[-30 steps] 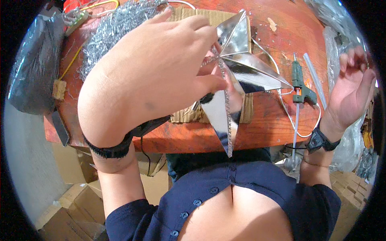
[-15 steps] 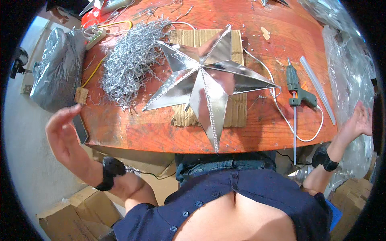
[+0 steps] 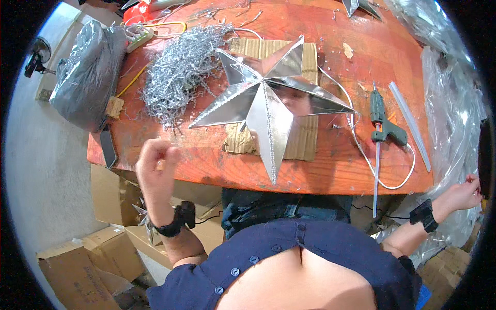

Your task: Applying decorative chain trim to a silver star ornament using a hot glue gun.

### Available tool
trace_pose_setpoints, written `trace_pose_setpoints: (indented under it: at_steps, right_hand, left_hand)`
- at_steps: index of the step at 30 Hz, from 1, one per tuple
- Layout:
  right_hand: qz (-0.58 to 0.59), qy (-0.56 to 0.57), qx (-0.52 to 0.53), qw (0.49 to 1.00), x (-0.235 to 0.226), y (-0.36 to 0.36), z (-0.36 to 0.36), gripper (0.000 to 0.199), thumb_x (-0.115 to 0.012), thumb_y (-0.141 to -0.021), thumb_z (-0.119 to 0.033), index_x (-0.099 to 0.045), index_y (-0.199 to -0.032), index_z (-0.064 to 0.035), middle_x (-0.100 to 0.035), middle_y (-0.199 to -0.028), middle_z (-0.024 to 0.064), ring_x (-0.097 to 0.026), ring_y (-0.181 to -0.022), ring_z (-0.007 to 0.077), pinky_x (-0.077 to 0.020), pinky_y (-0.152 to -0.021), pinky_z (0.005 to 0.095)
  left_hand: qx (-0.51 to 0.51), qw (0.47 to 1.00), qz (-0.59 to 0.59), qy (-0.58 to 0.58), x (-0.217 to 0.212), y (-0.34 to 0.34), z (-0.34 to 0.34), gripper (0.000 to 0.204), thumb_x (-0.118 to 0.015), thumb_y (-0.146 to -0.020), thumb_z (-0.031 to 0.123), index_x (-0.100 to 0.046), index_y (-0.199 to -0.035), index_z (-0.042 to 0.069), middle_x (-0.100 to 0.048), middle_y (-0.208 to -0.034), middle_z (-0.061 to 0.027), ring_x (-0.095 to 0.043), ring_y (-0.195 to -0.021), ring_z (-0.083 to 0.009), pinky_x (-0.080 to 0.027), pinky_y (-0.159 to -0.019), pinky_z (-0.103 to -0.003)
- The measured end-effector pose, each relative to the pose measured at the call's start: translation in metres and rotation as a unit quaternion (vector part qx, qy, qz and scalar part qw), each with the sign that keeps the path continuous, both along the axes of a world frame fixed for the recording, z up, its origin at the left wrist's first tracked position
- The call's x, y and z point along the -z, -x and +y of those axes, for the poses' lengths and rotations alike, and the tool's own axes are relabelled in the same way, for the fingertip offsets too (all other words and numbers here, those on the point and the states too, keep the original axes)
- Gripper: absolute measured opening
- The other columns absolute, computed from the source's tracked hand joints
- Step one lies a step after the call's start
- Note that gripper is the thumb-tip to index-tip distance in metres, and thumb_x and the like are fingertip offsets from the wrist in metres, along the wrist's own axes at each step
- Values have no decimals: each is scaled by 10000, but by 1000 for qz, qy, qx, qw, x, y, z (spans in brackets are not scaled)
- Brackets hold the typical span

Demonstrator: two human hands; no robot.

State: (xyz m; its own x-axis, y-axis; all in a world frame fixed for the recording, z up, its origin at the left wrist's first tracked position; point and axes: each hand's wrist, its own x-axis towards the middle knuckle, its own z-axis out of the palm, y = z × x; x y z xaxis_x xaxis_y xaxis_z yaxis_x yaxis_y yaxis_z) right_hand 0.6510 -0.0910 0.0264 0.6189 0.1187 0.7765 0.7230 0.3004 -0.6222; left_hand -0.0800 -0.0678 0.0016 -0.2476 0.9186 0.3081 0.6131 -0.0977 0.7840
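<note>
My left hand (image 3: pixel 155 164) is raised over the table's near left edge, its fingers curled in and nothing seen in them. Off the right edge of the table, my right hand (image 3: pixel 460 195) is loosely closed beside clear plastic sheeting (image 3: pixel 454 129). Neither hand touches the shiny silver star (image 3: pixel 273 124), which has beaded trim along some ridges. It rests on a piece of corrugated cardboard (image 3: pixel 308 139). Left of it lies a tangled heap of silver bead strands (image 3: pixel 181 72). A green glue gun (image 3: pixel 380 111) with a glue stick in its back lies to its right.
Clear glue sticks (image 3: pixel 409 126) lie beside the gun, whose white cord (image 3: pixel 364 147) loops near the star. A grey plastic-wrapped bundle (image 3: pixel 88 75) and a dark phone (image 3: pixel 108 147) sit at the table's left edge. Cardboard boxes (image 3: pixel 77 276) stand below left.
My left hand has moved right, and its fingers have curled. My right hand has dropped lower and closed from spread fingers. The view has shifted slightly; the star lies as before.
</note>
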Motion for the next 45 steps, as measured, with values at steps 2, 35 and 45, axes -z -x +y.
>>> trace_pose_setpoints:
  at_steps: [2, 35, 45]
  right_hand:
    - [15, 7, -43, 999, 2, 8, -2, 112, -641, -889, -50, -593, -855, 46, -633, -823, 123, -578, -793, 168, -439, -724, 285]
    - [-37, 278, -358, 891, -41, 157, 89, 211, -494, -1038, -171, -609, -1142, -28, -559, -824, 40, -520, -711, 116, -390, -639, 260]
    - [-415, 399, -504, 643, 6, 286, 271, 115, -610, -887, -80, -633, -972, -6, -658, -869, 103, -637, -820, 210, -508, -729, 335]
  left_hand:
    - [97, 994, -24, 41, -4, -29, 6, 75, -679, -871, 16, -609, -889, 0, -606, -810, -11, -528, -721, -93, -452, -660, -244]
    - [140, 953, -243, 112, 40, -71, 16, 107, -568, -955, 62, -518, -866, 29, -546, -774, -26, -500, -658, -92, -414, -611, -234]
    - [82, 981, -141, 105, 41, -64, 10, 92, -544, -936, -26, -499, -865, 11, -549, -782, -40, -515, -628, -96, -436, -577, -223]
